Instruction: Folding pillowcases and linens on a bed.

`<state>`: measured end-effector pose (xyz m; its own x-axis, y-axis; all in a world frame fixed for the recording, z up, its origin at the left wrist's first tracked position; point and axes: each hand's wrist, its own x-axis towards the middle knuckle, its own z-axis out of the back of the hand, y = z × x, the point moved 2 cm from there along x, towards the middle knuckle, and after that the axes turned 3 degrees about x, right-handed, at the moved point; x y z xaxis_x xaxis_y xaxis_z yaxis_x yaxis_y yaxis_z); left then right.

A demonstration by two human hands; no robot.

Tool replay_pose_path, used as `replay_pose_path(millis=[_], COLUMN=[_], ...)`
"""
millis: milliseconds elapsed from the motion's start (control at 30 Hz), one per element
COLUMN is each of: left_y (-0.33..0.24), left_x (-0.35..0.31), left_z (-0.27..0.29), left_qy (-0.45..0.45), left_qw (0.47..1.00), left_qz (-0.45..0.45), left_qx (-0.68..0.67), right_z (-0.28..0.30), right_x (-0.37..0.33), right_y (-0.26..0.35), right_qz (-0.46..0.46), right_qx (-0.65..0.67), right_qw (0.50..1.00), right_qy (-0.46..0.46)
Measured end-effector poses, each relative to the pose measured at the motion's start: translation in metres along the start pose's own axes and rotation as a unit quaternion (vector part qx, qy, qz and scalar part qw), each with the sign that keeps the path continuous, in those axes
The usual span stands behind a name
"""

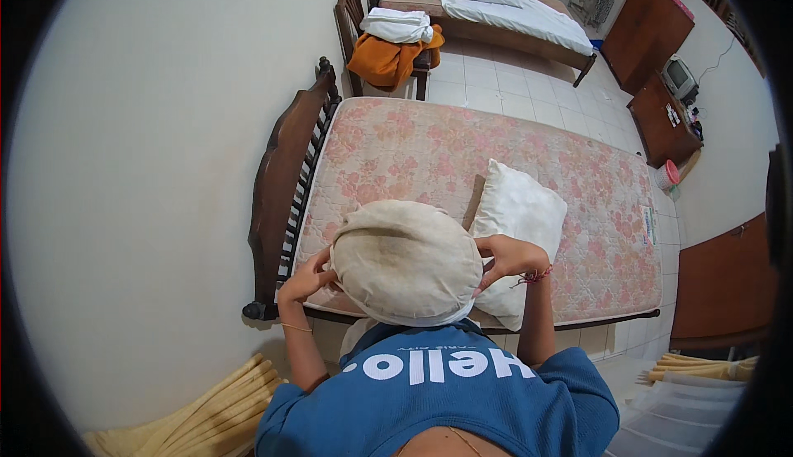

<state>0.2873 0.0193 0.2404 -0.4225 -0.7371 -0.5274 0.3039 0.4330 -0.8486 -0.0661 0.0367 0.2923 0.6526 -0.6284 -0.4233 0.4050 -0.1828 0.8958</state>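
A stained beige pillow (405, 259), seen end-on as a rounded bulge, is held upright close in front of my chest. My left hand (307, 279) grips its left side, the fingers curled against the cloth. At the right side my right hand (508, 257) pinches its edge, thumb below and fingers above. White fabric shows along the pillow's lower rim; whether it is a pillowcase I cannot tell. Just beyond my right hand, a white pillow (520, 209) lies on the bare pink floral mattress (413, 143), partly hidden by that hand and arm.
The dark wooden headboard (281, 168) stands at the left by the wall. Beyond the mattress, a chair (351, 23) carries folded white linen (396, 24) and an orange cloth (384, 61). Another bed (504, 28) is farther back. Yellow curtains (198, 412) hang near me.
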Motion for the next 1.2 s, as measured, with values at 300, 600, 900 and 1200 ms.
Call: replay_pose_path(millis=[300,600,900,1200], left_y=[0.041,0.002,-0.034,-0.038], left_x=[-0.011,-0.009,0.043,0.051], left_z=[-0.005,-0.005,-0.030,-0.039], left_qy=[-0.006,-0.029,-0.168,-0.268], left_qw=[0.990,0.979,0.941,0.924], left_qz=[-0.093,-0.195,-0.242,-0.241], left_qx=[-0.105,-0.047,-0.165,-0.131], right_z=[-0.020,-0.021,-0.037,-0.020], right_x=[-0.017,-0.022,0.016,0.022], right_y=[0.005,0.074,0.096,0.088], right_qz=[0.009,0.214,0.193,0.280], right_qx=[0.095,-0.229,-0.316,-0.200], right_qw=[0.995,0.922,0.742,0.729], right_qy=[-0.010,-0.229,-0.558,-0.591])
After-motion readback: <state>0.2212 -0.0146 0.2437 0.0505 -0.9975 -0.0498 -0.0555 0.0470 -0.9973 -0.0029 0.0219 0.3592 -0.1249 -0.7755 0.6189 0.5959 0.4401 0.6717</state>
